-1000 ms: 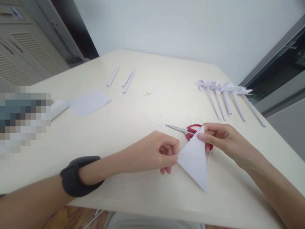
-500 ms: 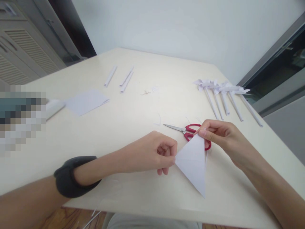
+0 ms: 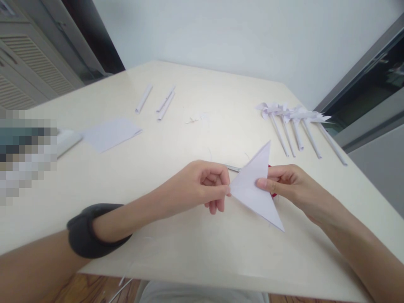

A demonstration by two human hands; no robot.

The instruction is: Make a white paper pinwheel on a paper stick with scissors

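A white paper folded into a triangle [image 3: 255, 185] is held above the cream table [image 3: 189, 235] between both hands. My left hand [image 3: 202, 185] pinches its left corner with thumb and forefinger. My right hand [image 3: 284, 185] grips its right edge near the middle, thumb on top. Red-handled scissors [image 3: 235, 169] lie on the table behind the paper, mostly hidden by it; only a blade tip and a bit of red handle show. A dark band sits on my left wrist.
Several paper pinwheels on rolled paper sticks [image 3: 293, 122] lie at the right rear. Three rolled paper sticks [image 3: 158, 103] lie at the back left. A flat white sheet [image 3: 109, 134] rests at the left, beside a blurred patch. Small paper scraps [image 3: 192, 120] sit mid-table.
Both hands lifted the triangle off the table and tilted it, its upper corner swinging up and right. My right hand slid from the top corner down to the right edge. The scissors became mostly covered.
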